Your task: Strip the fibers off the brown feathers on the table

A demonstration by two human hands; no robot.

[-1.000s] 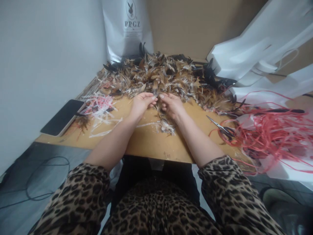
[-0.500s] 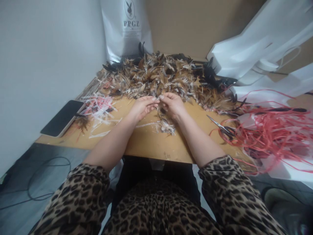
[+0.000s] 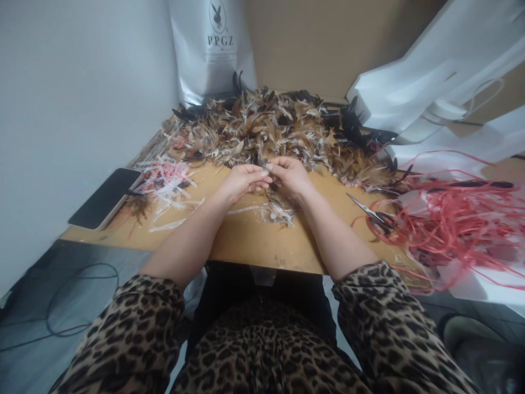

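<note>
My left hand (image 3: pixel 247 181) and my right hand (image 3: pixel 290 174) meet fingertip to fingertip at the front of a heap of brown feathers (image 3: pixel 279 123). Both pinch at a small feather (image 3: pixel 264 163), mostly hidden by the fingers and blurring into the heap behind. Just below the hands, a small clump of whitish feather bits (image 3: pixel 279 212) lies on the wooden table (image 3: pixel 262 249). Thin white strips lie on the wood by my left forearm.
A phone (image 3: pixel 105 198) lies at the left, beside a pile of pink and white strips (image 3: pixel 166 178). To the right are scissors (image 3: pixel 371 212) and a tangle of red ribbon (image 3: pixel 463 224). A silver bag (image 3: pixel 213 65) stands behind; white bags (image 3: pixel 402 82) are back right.
My left fingertips have dropped slightly and come a little nearer to me. My right hand has shifted only a little. Everything around them is unmoved.
</note>
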